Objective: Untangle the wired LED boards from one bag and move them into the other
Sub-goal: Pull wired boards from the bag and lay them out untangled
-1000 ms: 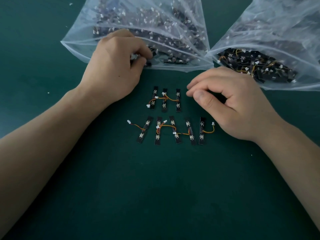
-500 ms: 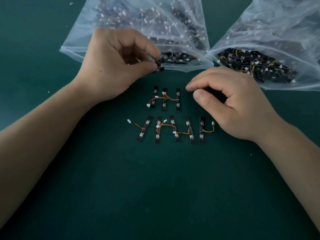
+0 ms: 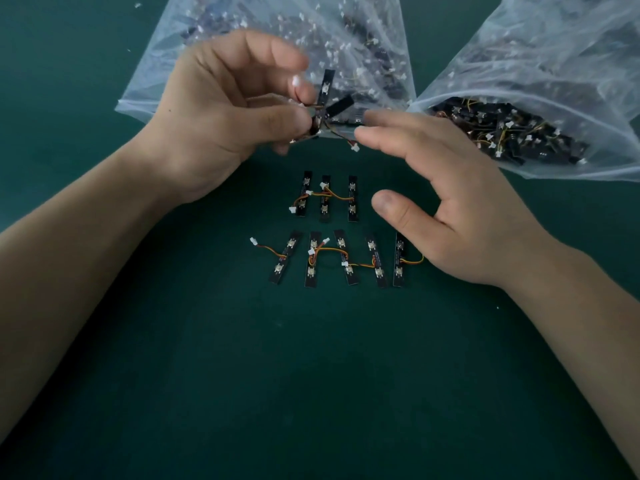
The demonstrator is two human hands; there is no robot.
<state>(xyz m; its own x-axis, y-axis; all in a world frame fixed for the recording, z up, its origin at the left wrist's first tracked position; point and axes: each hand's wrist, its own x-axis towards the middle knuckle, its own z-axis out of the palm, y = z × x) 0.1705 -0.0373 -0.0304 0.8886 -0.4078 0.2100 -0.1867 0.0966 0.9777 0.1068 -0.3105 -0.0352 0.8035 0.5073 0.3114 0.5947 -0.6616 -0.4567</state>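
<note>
My left hand pinches a tangled clump of black LED boards with orange wires, lifted in front of the mouth of the left clear bag. A white connector dangles from the clump on its wire. My right hand hovers just right of the clump, fingers spread and straight, holding nothing. The right clear bag holds a heap of wired boards near its opening. On the green mat lie two rows of untangled boards: an upper row of three and a lower row of several.
The dark green mat covers the whole work surface. Both bags lie at the far edge with their mouths facing me. A few white specks dot the mat at the far left.
My left hand has pulled a clump of boards out of the left bag and lifted it. My right hand has opened and risen towards the clump.
</note>
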